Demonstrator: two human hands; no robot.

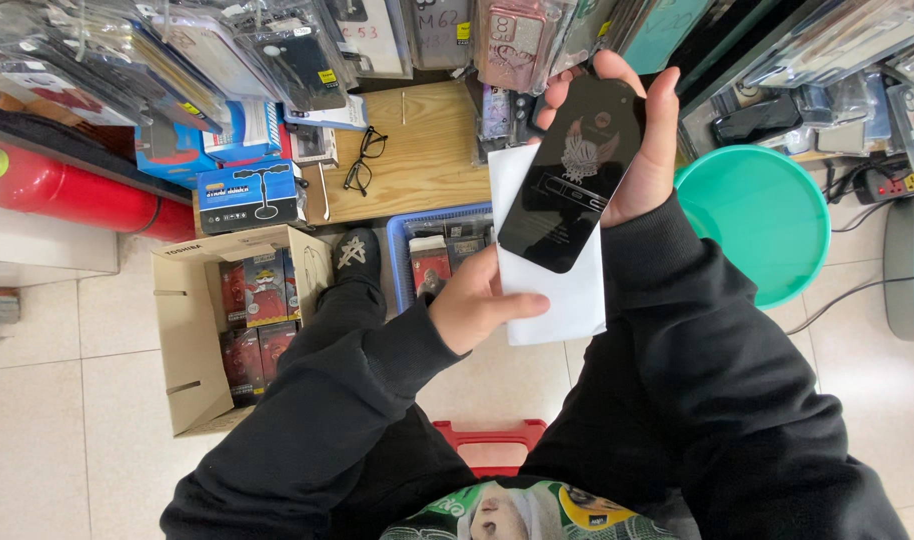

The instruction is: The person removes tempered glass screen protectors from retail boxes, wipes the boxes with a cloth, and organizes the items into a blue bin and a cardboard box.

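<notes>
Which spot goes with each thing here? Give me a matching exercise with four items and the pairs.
Things:
1. black sheet
2. eyeglasses
3. green tub
4. cardboard box

Places:
A. on the floor at the left, open, with packages inside
B. on the wooden board
C. held up by the right hand over a white sleeve that the left hand grips
D. on the floor at the right, beside the right arm

Pairs: 1-C, 2-B, 3-D, 4-A
</notes>
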